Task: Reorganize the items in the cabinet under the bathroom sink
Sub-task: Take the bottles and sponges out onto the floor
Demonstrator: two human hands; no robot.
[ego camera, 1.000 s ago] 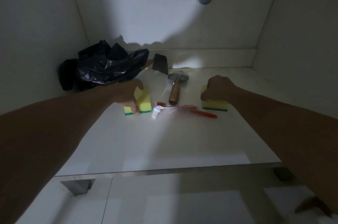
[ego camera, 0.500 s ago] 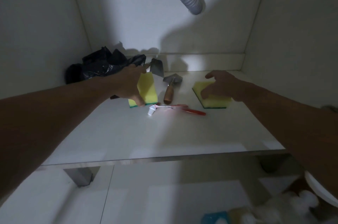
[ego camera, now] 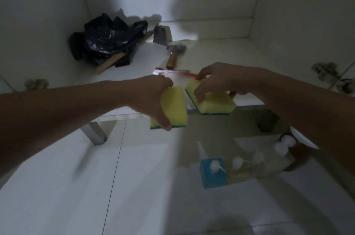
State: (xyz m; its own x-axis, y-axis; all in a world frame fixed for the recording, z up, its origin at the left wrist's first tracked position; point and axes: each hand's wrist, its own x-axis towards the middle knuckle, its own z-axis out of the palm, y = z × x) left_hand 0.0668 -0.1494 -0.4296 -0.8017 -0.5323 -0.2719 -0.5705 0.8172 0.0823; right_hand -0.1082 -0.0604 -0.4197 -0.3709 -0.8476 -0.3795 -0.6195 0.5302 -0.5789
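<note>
I see the left hand gripping a yellow sponge from its left side, thumb curled under the near edge and fingers wrapped over the far end; the sponge juts out to the right of the palm, held in the air in front of the cabinet floor. The right hand pinches a second yellow sponge, index finger pressed on its top left face and thumb hidden behind the far right side, so the block hangs below and in front of the knuckles, over the cabinet's front edge. The 2 sponges sit just beside each other without touching. Both are soft, rectangular foam blocks with a thin dark green scouring layer along the bottom.

Behind the hands, on the white smooth shelf, lies a red toothbrush in clear crinkled wrapping, partly hidden by both hands. Further back rests a small trowel with a wooden handle and dull metal blade, and near it a scraper whose pale wooden handle runs under a crumpled glossy black plastic bag in the back left corner. Down on the tiled floor, blurred, stand a blue box and several pump bottles.
</note>
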